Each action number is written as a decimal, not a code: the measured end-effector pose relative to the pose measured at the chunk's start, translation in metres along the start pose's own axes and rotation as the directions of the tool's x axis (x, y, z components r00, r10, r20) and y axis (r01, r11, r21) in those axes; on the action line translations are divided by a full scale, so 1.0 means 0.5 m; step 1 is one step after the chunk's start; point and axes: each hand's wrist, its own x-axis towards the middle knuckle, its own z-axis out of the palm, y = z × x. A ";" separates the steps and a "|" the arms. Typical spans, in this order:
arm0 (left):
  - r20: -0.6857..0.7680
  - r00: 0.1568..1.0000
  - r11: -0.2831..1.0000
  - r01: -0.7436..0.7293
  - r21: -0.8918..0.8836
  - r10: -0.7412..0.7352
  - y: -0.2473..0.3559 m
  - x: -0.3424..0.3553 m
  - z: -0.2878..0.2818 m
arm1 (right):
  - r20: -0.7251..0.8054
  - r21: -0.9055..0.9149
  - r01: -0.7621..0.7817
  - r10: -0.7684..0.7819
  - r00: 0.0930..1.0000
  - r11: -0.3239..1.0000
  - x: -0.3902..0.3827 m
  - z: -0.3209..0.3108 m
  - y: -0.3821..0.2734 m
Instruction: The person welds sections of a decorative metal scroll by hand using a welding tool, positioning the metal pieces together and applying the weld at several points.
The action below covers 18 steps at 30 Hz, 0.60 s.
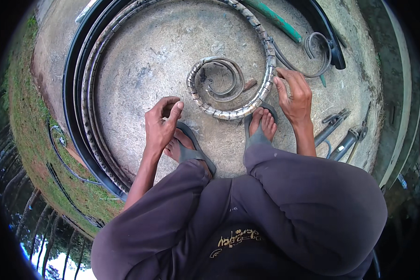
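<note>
A spiral of shiny metal [228, 114], crossed by dark notches or bands along its length, lies on the concrete between and beyond my feet. Its inner end curls into a thinner, plain grey loop. My right hand [294, 99] is beside the spiral's right side, thumb and forefinger apart; whether the fingertips touch the metal I cannot tell. Left of the spiral, my left hand [161, 123] hovers over the floor near my left foot. Its fingers curl in, with the thumb close to the forefinger; anything held between them is too small to make out.
A long black curved trough or pipe [68, 93] bends around the left side, with a banded metal length [86, 100] inside its curve. At the upper right are a green tube [281, 23] and a looped grey cable [329, 56]. Dark hand tools [347, 142] lie at right.
</note>
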 end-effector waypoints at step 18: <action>0.403 0.896 0.830 0.362 -0.424 -0.185 -0.011 -0.060 0.117 | 0.191 0.132 0.149 -0.173 0.966 0.980 -0.007 0.064 -0.076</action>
